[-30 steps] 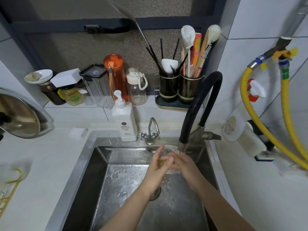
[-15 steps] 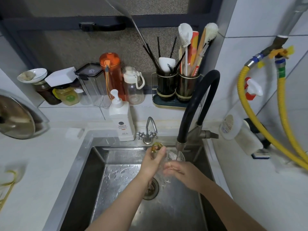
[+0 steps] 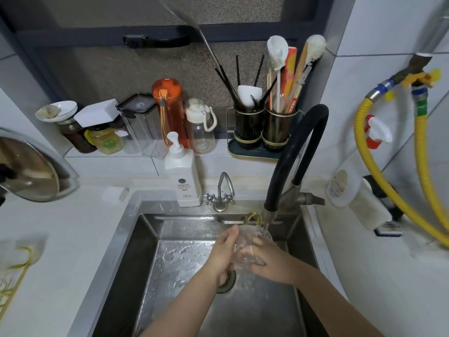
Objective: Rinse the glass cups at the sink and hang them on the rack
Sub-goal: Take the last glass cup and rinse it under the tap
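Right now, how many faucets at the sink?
2: a small metal tap at the back rim centre; a tall black-hosed faucet to its right, spout over the glass cup.

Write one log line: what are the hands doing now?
step: rinsing | left hand + right hand: hold glass cup | under faucet

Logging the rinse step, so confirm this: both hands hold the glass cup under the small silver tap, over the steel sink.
One detail is wrong. The head view shows the left hand and right hand holding the glass cup under the black hose faucet, not the small silver tap, which stands apart to the left. It is over the steel sink.
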A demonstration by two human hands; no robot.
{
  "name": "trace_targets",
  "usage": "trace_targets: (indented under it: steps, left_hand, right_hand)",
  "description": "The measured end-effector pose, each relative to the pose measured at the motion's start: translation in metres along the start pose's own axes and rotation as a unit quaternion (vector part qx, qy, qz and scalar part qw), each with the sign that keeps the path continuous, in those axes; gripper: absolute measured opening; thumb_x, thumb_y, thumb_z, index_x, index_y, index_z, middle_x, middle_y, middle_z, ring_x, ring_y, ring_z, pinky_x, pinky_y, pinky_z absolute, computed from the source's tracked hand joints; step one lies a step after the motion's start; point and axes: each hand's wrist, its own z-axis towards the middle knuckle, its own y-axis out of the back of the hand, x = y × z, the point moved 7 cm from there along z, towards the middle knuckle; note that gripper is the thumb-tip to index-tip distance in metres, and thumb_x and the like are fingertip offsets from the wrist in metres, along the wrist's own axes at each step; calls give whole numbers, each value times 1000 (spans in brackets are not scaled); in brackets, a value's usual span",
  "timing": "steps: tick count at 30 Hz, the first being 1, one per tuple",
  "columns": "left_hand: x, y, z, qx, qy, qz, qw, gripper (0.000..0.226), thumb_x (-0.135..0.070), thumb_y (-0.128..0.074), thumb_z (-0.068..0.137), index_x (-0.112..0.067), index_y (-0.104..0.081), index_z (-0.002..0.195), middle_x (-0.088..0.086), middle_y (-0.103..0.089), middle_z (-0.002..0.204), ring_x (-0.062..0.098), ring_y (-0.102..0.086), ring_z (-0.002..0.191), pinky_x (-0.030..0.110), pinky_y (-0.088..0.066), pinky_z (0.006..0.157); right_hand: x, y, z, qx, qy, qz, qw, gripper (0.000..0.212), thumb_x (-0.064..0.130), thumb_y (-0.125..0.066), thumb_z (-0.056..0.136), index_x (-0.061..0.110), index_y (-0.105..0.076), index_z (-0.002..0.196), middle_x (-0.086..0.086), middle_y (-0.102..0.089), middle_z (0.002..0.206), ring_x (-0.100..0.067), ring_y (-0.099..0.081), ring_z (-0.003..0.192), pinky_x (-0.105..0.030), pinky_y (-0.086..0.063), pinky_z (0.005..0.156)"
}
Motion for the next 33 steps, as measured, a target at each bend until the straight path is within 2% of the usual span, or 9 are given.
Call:
trace_targets:
  steps: [2,6,10,17,22,24,27,30,33]
  left_hand:
    - [5,2,2,-5,5,2,1000,44,-54,-53,88,-18,-60,112,7,-70,104,22,-69,90,34,-56,61]
    - [1,-1,3,12,10,10,1000,32,-47,-48,94,-18,-58,105,3,-71,82,15,-68,67,28,-53,52]
    - [-9,-3,0,27,6,30,999,31,-47,-49,93,-20,-59,106,2,-69,84,12,-69,64,25,-53,49]
    - [-14,-3,-3,107,8,-17,994,44,-53,-56,84,-36,-53,124,-1,-71,110,16,-68,98,33,-53,76]
    - [-10,-4,-1,85,36,-40,995,96,-71,-66,67,-4,-48,132,17,-67,112,27,-68,94,32,-55,73]
    - [-10,-4,2,76,31,-38,996,83,-67,-66,70,-11,-53,130,15,-68,111,27,-69,92,33,-55,70]
    - [-5,-7,2,70,36,-27,996,72,-66,-62,74,-11,-58,121,11,-70,110,25,-69,97,32,-55,67]
    - [-3,-10,4,64,57,-19,996,78,-70,-59,71,-7,-60,118,15,-69,112,26,-69,98,33,-55,68]
    - [-1,-9,7,73,82,-33,993,73,-71,-55,74,-13,-64,115,15,-72,104,30,-69,97,45,-55,87]
  right_hand:
    - [-3,-7,3,15,-20,-19,999,33,39,-42,85,21,-55,110,-5,-56,125,-19,-50,118,-39,-41,101]
    - [-9,-13,1,11,-54,-8,998,29,29,-43,86,16,-50,112,-5,-63,102,-20,-61,93,-44,-51,83]
    - [1,-5,1,-24,-51,99,994,47,35,-47,89,27,-39,134,4,-63,123,-10,-59,112,-33,-47,98]
    - [-1,8,-1,-102,-77,396,909,26,13,-58,92,9,-53,117,0,-67,114,-6,-63,108,-26,-49,95]
    - [2,-3,5,-54,-94,212,971,35,54,-46,86,32,-58,111,9,-67,110,-4,-62,104,-38,-49,96]
    - [-2,-8,3,-19,-88,110,990,36,56,-40,87,35,-56,112,7,-65,111,-8,-61,105,-39,-48,95]
    - [3,0,4,-20,-80,192,978,59,39,-56,88,37,-31,141,20,-45,139,3,-40,129,-20,-31,108]
    - [12,8,3,2,-70,217,974,71,26,-60,88,45,-17,142,33,-32,140,10,-37,129,-3,-27,98]
    - [9,3,-3,13,-50,82,995,41,51,-42,92,33,-48,128,7,-61,125,-5,-58,111,-27,-44,100]
